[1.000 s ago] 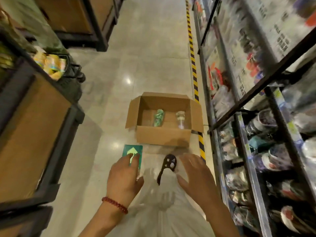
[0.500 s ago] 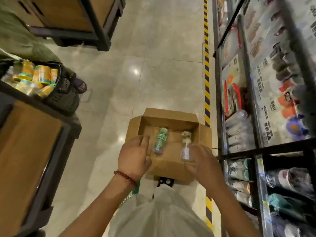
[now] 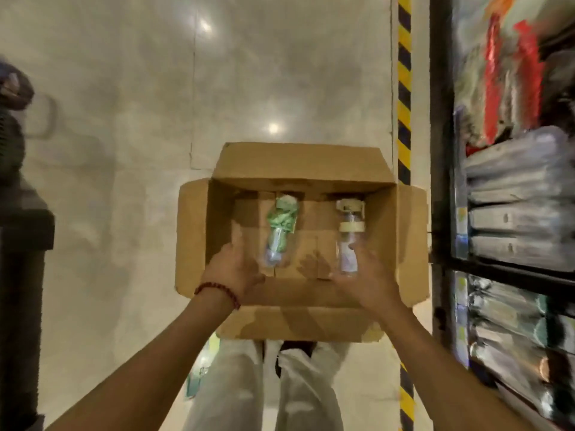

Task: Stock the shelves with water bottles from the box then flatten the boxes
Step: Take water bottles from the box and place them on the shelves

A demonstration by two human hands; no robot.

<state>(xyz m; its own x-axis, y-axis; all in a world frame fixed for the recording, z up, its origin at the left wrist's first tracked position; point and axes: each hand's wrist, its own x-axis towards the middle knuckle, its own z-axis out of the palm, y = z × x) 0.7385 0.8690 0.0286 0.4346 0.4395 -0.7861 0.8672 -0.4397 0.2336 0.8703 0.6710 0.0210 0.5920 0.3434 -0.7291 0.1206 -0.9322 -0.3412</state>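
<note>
Both hands reach into an open cardboard box: left hand spread beside the green-capped bottle, right hand curling around the beige-capped bottle. Whether either grip has closed cannot be told.

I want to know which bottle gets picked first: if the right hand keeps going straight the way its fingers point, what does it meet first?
Most likely the clear bottle with the cream cap: the right hand points into the cardboard box, fingertips already at its lower end, though contact is unclear.

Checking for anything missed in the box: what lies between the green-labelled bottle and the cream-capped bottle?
Only bare cardboard box floor separates the green-labelled bottle from the cream-capped bottle, seen in the head view.
</note>
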